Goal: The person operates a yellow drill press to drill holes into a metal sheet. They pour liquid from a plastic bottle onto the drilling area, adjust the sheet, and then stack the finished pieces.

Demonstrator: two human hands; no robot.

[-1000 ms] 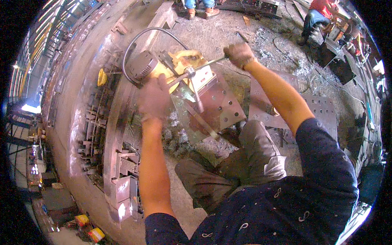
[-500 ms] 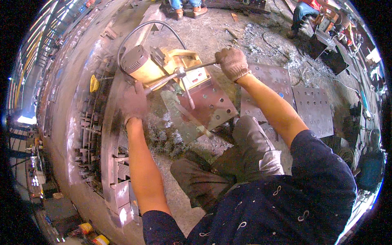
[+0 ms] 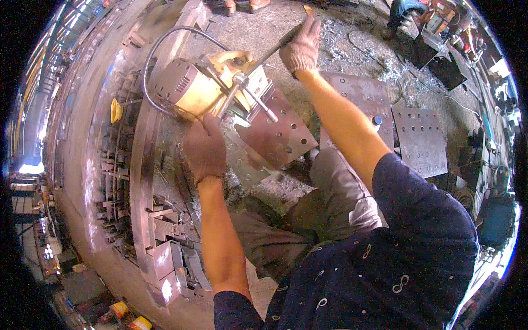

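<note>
A yellow drill press (image 3: 192, 102) with a grey motor cap stands on a drilled steel plate (image 3: 278, 129). Metal spokes of its feed handle (image 3: 257, 67) cross at a hub on the near side. My right hand (image 3: 302, 50), in a knitted glove, lies with its palm against the upper end of one spoke; its fingers stretch upward. At the lower end of the handle, my gloved left hand (image 3: 205, 151) is closed around the spoke's tip, most of its fingers hidden from view. Part of the plate's near edge is in shadow.
Two more drilled plates (image 3: 352, 91) (image 3: 421, 137) lie on the right, a blue cap (image 3: 377, 120) on one. Metal shavings (image 3: 335, 49) litter the floor. A steel beam (image 3: 144, 181) runs along the left. A hose (image 3: 146, 71) loops behind the drill. Other people's legs (image 3: 401, 12) show at the top.
The feed handle has turned, its right end rising away from me. My right hand has moved up with its fingers straightened; my left hand has shifted right onto the lower end.
</note>
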